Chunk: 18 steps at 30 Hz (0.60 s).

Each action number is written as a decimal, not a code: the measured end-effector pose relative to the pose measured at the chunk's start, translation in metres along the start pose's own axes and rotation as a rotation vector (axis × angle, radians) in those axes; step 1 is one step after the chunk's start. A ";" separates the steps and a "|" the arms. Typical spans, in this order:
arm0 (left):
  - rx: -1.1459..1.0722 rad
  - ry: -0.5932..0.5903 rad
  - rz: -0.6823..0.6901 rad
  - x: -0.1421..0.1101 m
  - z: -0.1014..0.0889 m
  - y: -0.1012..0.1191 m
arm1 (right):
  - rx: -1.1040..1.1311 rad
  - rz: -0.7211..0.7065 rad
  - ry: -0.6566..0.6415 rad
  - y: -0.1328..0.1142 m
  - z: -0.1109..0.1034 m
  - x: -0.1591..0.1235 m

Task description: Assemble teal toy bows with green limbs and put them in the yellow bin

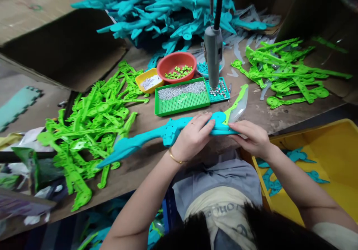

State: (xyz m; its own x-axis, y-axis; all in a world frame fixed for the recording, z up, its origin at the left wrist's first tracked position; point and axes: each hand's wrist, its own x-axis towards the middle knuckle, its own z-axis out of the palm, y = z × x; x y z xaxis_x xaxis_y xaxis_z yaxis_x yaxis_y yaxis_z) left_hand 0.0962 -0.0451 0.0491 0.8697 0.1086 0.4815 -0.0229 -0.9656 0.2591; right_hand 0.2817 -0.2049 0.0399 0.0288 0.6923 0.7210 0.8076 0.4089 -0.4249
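Note:
A long teal plastic toy sword (145, 136) lies across the near table edge, with a green and clear blade piece (237, 103) sticking out at its right end. My left hand (191, 136) is closed over the sword's middle, a ring on one finger and a bracelet at the wrist. My right hand (250, 136) pinches the sword's right end, fingers pressed together. Above them hangs a grey electric screwdriver (213, 56).
A green tray of screws (181, 95), a small teal tray (220, 91), a yellow dish (149, 80) and a red bowl (176, 66) stand behind. Green parts are piled left (92, 127) and right (285, 71), teal parts (173, 11) at the back. A yellow bin (330, 160) sits at right.

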 end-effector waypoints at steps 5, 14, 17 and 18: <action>-0.109 0.150 0.025 0.016 -0.035 0.014 | 0.109 0.030 0.077 -0.010 -0.019 0.037; -0.220 0.376 -0.012 0.029 -0.034 0.023 | 0.366 0.188 0.121 -0.005 -0.021 0.050; -0.236 0.370 -0.072 0.034 -0.034 0.025 | 0.530 0.385 0.158 -0.005 -0.014 0.050; -0.224 0.351 -0.082 0.033 -0.038 0.026 | 0.577 0.440 0.160 -0.005 -0.013 0.049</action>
State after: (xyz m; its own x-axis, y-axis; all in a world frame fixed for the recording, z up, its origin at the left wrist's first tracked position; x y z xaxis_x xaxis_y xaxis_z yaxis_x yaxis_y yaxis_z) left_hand 0.1057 -0.0580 0.1034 0.6534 0.2941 0.6976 -0.1011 -0.8793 0.4655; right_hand 0.2867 -0.1808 0.0838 0.3994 0.7868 0.4705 0.2656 0.3919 -0.8809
